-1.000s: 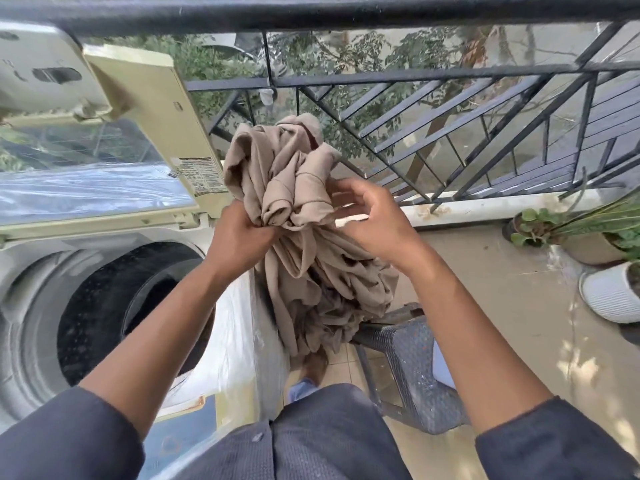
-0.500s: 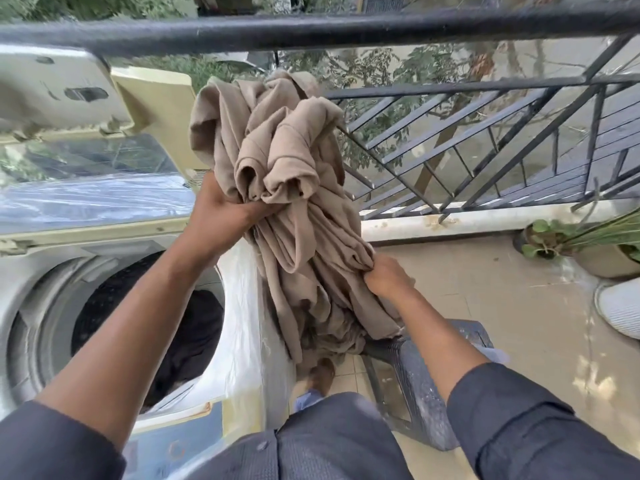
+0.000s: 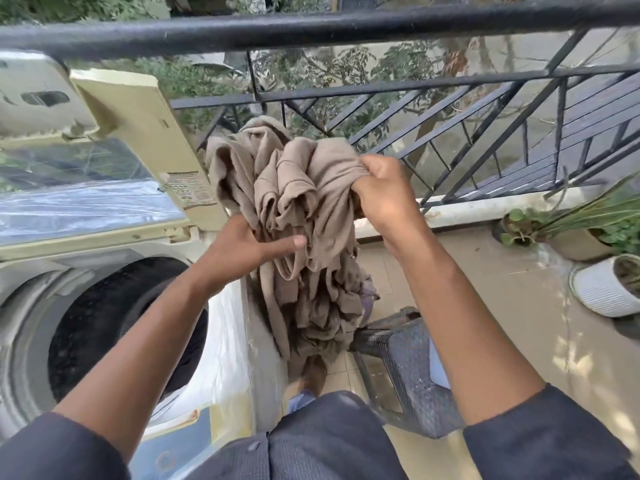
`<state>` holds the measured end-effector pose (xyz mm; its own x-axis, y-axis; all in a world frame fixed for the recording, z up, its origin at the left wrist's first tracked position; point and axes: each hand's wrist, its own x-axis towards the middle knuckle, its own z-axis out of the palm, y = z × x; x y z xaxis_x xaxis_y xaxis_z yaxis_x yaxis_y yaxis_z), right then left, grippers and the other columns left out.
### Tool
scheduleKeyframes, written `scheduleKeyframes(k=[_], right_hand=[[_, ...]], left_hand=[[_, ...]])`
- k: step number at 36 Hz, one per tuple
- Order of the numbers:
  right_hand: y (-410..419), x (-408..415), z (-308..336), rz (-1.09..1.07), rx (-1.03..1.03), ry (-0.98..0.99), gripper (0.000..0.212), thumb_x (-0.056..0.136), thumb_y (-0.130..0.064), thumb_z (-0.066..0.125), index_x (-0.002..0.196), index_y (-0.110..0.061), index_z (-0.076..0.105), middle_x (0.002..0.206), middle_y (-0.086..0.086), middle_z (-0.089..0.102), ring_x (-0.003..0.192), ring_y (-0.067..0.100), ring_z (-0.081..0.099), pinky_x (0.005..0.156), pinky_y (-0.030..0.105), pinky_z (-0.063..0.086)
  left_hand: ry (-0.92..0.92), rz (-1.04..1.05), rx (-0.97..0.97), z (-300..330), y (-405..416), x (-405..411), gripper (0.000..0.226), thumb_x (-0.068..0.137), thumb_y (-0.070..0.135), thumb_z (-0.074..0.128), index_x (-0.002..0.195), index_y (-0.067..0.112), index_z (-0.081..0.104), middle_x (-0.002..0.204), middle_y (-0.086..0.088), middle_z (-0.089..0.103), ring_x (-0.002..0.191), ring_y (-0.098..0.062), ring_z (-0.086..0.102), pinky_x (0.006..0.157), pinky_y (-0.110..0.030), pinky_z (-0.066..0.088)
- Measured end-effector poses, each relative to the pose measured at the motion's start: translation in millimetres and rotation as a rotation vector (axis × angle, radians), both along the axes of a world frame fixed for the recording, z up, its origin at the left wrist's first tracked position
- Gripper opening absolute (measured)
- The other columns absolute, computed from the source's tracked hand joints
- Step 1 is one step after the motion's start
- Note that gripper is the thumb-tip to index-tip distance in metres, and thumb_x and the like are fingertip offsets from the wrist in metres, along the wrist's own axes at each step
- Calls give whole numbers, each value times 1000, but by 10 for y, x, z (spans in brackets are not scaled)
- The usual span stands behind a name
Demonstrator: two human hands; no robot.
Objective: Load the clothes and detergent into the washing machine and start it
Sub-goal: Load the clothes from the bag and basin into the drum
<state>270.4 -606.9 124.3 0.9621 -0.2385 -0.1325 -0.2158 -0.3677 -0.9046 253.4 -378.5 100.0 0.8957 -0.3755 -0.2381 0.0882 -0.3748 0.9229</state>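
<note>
I see both hands up: right hand (image 3: 382,192) bunches the tan garment (image 3: 298,216) at its top, left hand (image 3: 242,247) grips lower, just right of the open washing machine (image 3: 41,306); detergent and start remain

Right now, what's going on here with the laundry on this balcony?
A person is holding a bunched tan garment in both hands beside an open top-loading washing machine. The right hand grips the upper folds, and the left hand holds the cloth lower down. The lid is up and the drum is open, but the garment hangs to the right of it, above a woven basket, not yet inside.
</note>
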Motion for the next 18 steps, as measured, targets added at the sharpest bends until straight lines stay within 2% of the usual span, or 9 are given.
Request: scheduleKeyframes(k=[1,2,5,6,9,11,13,16,18], right_hand=[[54,11,64,0,4,-31,35,78,-25,47,92,-3,71,92,22,76,87,44,71,71,57,56],[114,10,125,1,-1,-55,33,80,-26,49,92,-5,72,88,17,76,88,43,71,73,60,58],[266,-12,231,28,-17,-112,30,85,-36,54,86,-11,71,75,1,74,72,25,67,69,57,58],[308,-27,248,48,-21,-124,33,85,-41,55,84,-11,70,71,0,71,67,21,64,66,56,58],[378,-100,267,136,-51,-121,48,79,-56,55,85,-10,69,69,4,68,61,19,59,59,49,54],[359,-127,230,209,-19,-108,42,74,-47,57,90,-11,69,82,11,71,70,19,62,64,50,55],[285,-155,152,264,78,-79,32,71,-30,59,97,-13,70,93,14,72,80,18,64,68,46,53],[172,-231,-1,235,167,-119,38,76,-5,57,110,-18,68,102,1,75,94,18,71,79,40,58],[122,-292,-159,151,119,-145,41,82,3,55,112,-24,62,101,-7,73,93,12,70,81,38,58]], left_hand=[[30,-69,-18,21,-46,-26,41,76,41,96,107,57,74,109,30,77,103,12,71,82,-5,54],[23,-90,-18,16,-94,-48,43,72,46,96,107,56,75,109,27,78,101,10,73,81,-6,54],[-44,82,-31,-2,-239,-62,64,59,61,97,106,20,80,105,-5,82,96,-11,77,91,-37,63],[-60,174,-40,-5,-266,-59,68,56,63,97,102,15,81,102,-6,83,96,-16,78,94,-44,63],[-128,358,32,-15,-298,-34,52,49,71,87,87,36,80,92,11,81,94,-10,77,89,-42,63],[-161,394,48,-55,-269,-10,43,53,71,84,87,45,79,96,13,80,98,-10,76,89,-44,63],[-163,400,9,-100,-213,16,44,61,64,88,101,47,78,102,11,82,104,-12,76,91,-50,63],[-186,416,-11,-117,-123,53,42,68,58,93,106,43,80,106,16,81,108,-8,76,94,-50,63],[-188,422,-32,-90,-84,73,42,69,56,95,107,44,81,107,18,81,108,-7,76,94,-50,64]])
